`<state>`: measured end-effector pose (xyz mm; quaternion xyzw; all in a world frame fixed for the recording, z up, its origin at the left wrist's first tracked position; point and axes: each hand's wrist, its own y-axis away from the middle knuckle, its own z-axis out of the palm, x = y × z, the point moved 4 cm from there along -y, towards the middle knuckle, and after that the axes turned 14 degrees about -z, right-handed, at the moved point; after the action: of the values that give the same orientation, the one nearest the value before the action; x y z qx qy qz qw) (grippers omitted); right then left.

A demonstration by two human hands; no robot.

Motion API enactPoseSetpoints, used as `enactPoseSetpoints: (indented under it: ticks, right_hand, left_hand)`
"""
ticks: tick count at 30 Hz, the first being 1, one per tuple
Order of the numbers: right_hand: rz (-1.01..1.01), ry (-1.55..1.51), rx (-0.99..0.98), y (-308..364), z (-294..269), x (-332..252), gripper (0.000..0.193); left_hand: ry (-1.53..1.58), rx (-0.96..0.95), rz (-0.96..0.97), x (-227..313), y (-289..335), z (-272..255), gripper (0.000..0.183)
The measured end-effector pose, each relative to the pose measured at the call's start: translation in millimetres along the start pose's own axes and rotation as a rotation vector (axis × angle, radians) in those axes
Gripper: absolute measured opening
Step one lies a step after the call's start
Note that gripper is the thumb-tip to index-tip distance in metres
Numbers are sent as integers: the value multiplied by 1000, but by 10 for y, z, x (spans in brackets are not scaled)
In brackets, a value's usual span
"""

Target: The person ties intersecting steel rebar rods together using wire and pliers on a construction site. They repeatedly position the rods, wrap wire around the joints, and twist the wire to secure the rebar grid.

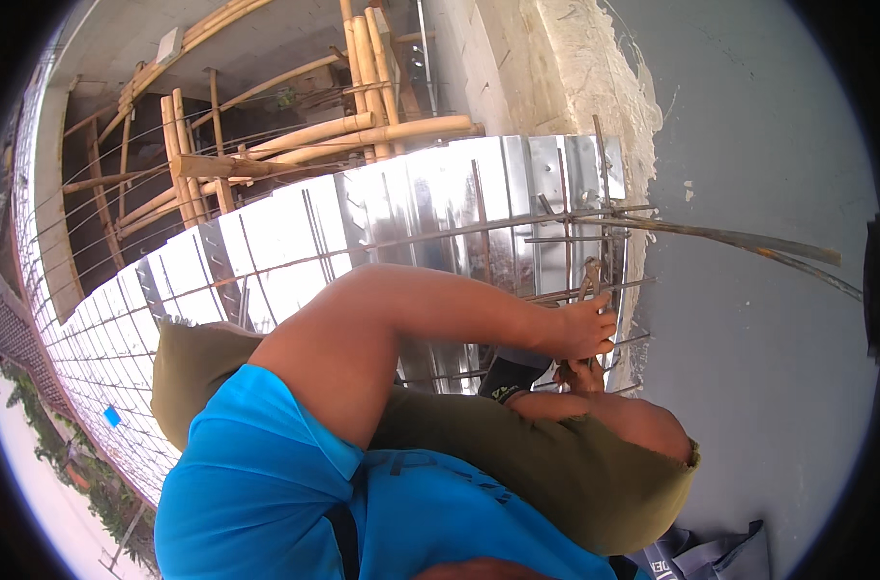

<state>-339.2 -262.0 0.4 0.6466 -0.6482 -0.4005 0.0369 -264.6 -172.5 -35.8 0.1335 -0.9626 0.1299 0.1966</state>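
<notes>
Grasping brownish pincers (592, 276): your left hand (583, 329), fingers wrapped. Your right hand (584, 376): grip unclear. Advisable: pincers square to steel bars (601, 159).

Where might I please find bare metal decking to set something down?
Likeliest is the decking patch bordered by the bamboo poles above and the long thin bar below in view, with an upright bar to its right. It is crowded along the grey wall, where steel bars cross around the left hand, right hand and metal tool.
</notes>
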Motion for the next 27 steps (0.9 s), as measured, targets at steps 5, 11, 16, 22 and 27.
enactPoseSetpoints:
  ticks: [5,11,16,22,27]
  right_hand:
    - [-329,226,112,-28,240,96,39]
    - [-630,343,179,-124,465,389,41]
    - [-899,439,233,-343,705,615,43]
    - [-926,749,340,-526,759,3,56]
    - [-1111,856,340,-566,830,-18,58]
  left_hand:
    - [-33,-76,87,21,160,-443,42]
    - [-155,-268,111,-636,1195,-1395,32]
    - [-191,-386,-8,-1131,2741,-1710,20]
    - [83,-172,-343,-761,3907,-1046,19]
    - [241,37,-409,-213,4146,-449,20]
